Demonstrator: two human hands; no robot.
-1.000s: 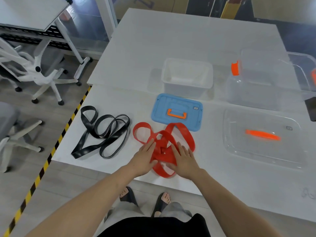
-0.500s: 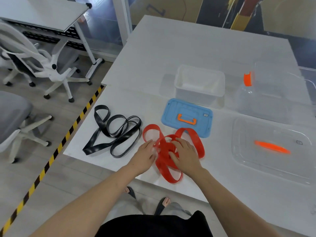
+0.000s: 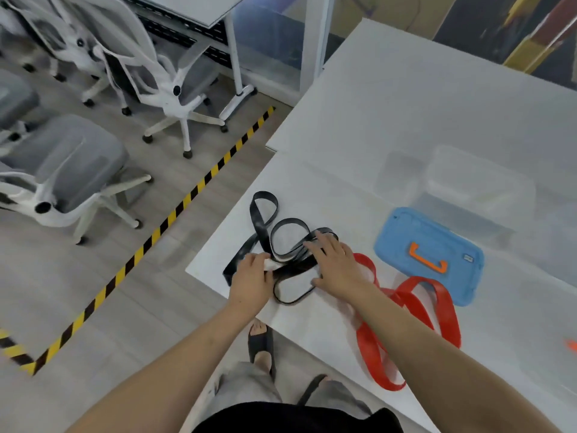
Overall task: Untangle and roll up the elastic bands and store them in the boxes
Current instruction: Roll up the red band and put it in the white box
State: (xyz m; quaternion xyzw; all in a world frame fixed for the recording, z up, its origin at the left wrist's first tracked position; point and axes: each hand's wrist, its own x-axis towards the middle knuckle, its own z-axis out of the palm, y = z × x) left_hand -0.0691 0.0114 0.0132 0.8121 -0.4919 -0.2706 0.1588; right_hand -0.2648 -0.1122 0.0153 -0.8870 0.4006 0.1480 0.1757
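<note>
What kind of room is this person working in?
Probably an office or lab workspace: grey swivel office chairs, long white work tables, and black-and-yellow hazard tape marking the floor.

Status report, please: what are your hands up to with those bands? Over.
Right hand flat on black band; left hand on it too, grip unclear. Red band tangled beneath right forearm. Nothing blocking the hands.
</note>
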